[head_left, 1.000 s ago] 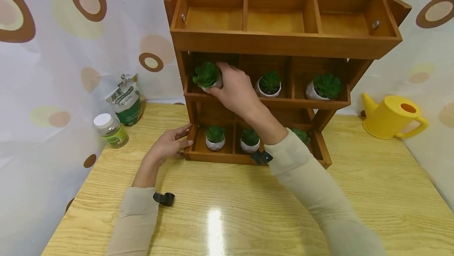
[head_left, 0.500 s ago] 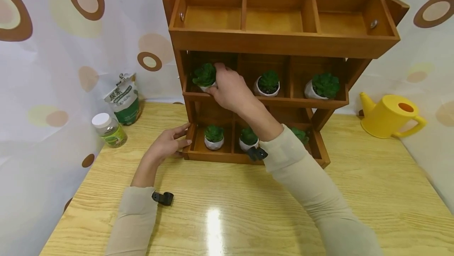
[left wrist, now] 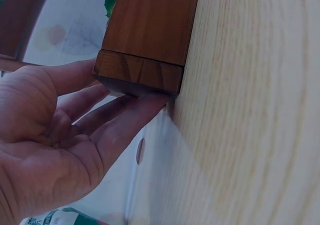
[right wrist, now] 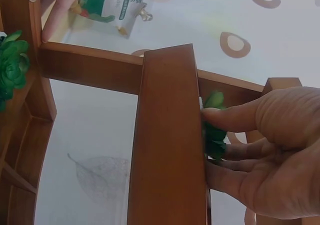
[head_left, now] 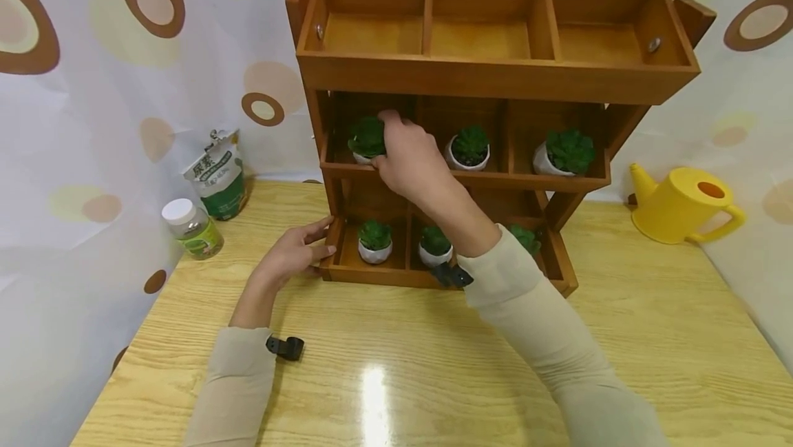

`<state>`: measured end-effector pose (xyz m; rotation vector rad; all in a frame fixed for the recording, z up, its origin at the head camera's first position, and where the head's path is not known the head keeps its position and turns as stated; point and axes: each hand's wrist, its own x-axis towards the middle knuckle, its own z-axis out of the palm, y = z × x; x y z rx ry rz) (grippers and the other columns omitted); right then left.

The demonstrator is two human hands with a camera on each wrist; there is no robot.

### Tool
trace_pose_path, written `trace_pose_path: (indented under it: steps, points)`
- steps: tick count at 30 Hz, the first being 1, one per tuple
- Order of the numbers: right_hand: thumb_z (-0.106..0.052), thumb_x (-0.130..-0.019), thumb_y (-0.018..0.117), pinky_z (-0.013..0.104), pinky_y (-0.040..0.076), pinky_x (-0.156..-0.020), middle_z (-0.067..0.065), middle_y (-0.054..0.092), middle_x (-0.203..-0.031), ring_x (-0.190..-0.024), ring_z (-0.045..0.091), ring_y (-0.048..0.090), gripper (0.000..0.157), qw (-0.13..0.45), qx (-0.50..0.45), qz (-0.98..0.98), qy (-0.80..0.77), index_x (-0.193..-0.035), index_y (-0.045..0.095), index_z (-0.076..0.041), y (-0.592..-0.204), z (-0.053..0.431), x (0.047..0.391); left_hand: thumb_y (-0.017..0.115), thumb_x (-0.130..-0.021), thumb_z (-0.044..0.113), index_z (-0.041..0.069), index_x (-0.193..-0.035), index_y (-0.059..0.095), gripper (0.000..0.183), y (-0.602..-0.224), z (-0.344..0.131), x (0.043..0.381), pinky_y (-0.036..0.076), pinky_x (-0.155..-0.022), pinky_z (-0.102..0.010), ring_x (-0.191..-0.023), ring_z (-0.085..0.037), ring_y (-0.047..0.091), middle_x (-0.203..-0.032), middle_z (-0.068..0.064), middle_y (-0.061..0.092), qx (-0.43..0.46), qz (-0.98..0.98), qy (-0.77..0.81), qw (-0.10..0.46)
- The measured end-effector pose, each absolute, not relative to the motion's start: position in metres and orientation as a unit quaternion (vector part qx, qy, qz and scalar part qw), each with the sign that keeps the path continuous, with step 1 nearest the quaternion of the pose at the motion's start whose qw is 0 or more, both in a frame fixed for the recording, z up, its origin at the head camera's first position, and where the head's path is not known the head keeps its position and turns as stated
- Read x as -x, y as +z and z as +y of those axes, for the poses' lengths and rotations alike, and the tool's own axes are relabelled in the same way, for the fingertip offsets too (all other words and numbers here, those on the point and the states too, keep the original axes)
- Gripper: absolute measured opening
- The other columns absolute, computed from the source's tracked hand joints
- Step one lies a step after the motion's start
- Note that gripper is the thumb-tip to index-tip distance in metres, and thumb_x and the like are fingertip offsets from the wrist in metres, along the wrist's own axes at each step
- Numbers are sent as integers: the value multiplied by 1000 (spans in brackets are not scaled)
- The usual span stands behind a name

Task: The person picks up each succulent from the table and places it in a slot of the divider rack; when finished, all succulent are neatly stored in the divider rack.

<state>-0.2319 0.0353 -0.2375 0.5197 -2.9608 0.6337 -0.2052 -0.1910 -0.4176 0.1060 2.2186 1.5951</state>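
My right hand (head_left: 416, 156) holds a small green succulent in a white pot (head_left: 365, 137) in the left compartment of the wooden shelf's middle tier. In the right wrist view, thumb and fingers lie on either side of the succulent (right wrist: 215, 135), partly hidden by the front board (right wrist: 167, 135). At the lower left, my left hand (head_left: 293, 253) touches the end of the bottom tier (head_left: 372, 273). The left wrist view shows its extended fingers (left wrist: 135, 112) against the corner of the wooden end (left wrist: 140, 72).
More potted succulents stand in the middle tier (head_left: 469, 147) and bottom tier (head_left: 375, 240). The top tier (head_left: 495, 75) rises above my right hand. A lidded jar (head_left: 193, 229) and a pouch (head_left: 219, 178) stand left; a yellow watering can (head_left: 681, 204) stands right.
The succulent in my right hand has shifted slightly right and lower within its compartment, and the hand has moved slightly with it. My left hand stays against the shelf end.
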Motion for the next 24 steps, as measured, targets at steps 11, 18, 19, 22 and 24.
trace_pose_path:
  steps: [11,18,19,22,24]
  points:
    - [-29,-96,72,47,52,-104,14,55,-148,-125,31,61,74,69,-183,-949,249,-157,36,-11,-241,60,205,56,-104,14,22,-163,25,67,-415,-190,207,58,-93,-51,-134,-44,53,-165,-23,26,-36,796,568,205]
    - [-35,-99,67,41,53,-104,7,56,-148,-127,23,62,64,70,-253,-907,330,-155,42,-17,-269,94,171,56,-105,14,24,-163,25,67,-413,-191,205,57,-95,-50,-135,-42,53,-166,-19,27,-30,795,568,211]
    - [-35,-99,67,41,53,-104,6,56,-149,-127,23,62,62,59,-267,-901,338,-154,44,-17,-275,100,167,56,-105,14,24,-163,25,67,-413,-192,205,57,-95,-50,-135,-42,53,-166,-19,27,-30,795,567,212]
    - [-36,-100,65,43,54,-103,3,54,-151,-127,24,62,58,19,-287,-894,343,-153,47,-19,-296,120,155,56,-105,15,24,-163,23,67,-413,-194,204,55,-98,-51,-137,-42,51,-166,-20,26,-29,796,565,215]
    - [-37,-101,63,47,54,-102,3,53,-152,-127,26,62,57,-1,-290,-896,336,-153,47,-20,-308,135,150,55,-105,15,23,-163,22,67,-412,-195,203,55,-98,-51,-137,-42,51,-167,-21,24,-32,797,563,215]
